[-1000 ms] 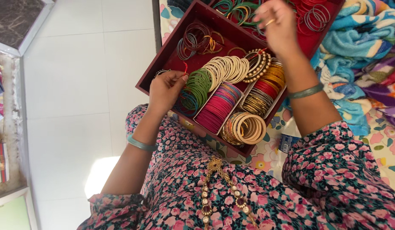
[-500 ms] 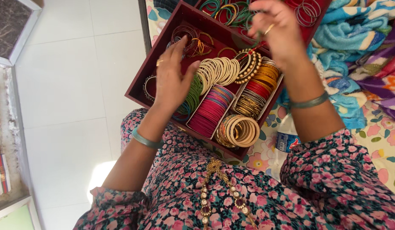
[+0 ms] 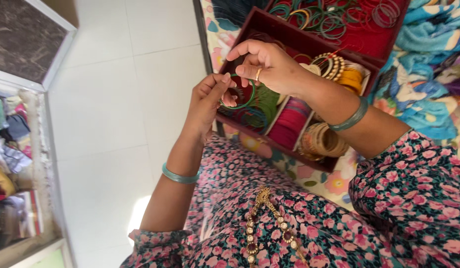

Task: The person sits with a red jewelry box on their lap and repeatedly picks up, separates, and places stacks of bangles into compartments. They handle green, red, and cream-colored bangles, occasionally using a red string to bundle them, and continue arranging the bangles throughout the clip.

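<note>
Big maroon bangle box [image 3: 289, 30] lay open on the floral bedspread [image 3: 329, 181], lid tray [image 3: 373, 47] scattered w/ loose rings. Approx. 6 stacks inside: green [image 3: 257, 106], pink [image 3: 289, 124], gold [image 3: 323, 141], orange [image 3: 350, 79], beaded [image 3: 329, 64], dark one mostly hidden. Looked early: 1 green bangle [image 3: 238, 94] out of the box, just above the green stack, rest untouched. Held by both: left hand [image 3: 207, 101] fingers pinched the near rim, right hand [image 3: 267, 64] fingers pinched the top. 2 wrist bangles worn, 1 per arm.
</note>
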